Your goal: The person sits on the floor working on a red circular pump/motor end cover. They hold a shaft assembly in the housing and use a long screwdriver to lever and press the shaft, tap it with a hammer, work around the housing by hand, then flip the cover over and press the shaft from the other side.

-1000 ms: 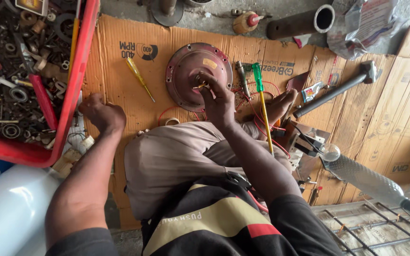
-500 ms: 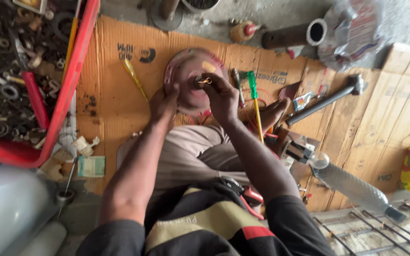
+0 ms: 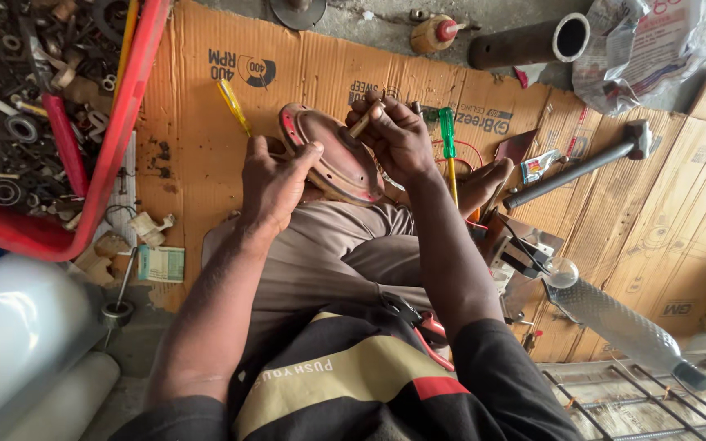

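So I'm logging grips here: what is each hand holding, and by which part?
The left hand grips the round reddish metal cover by its near rim. The right hand pinches a small brass-coloured piece at the cover's centre.

Open cardboard sheet (image 3: 198,122) lies left of the left hand (image 3: 275,184), between it and the red tray (image 3: 128,106) of metal parts; only a yellow screwdriver (image 3: 234,106) crosses that strip. Right of the right hand (image 3: 398,135), passage is tight: a green screwdriver (image 3: 449,151) stands just beside the wrist, with a hammer (image 3: 582,167) and clear bottle (image 3: 623,322) beyond. Behind the round reddish cover (image 3: 332,163), bare cardboard reaches a steel pipe (image 3: 529,41).
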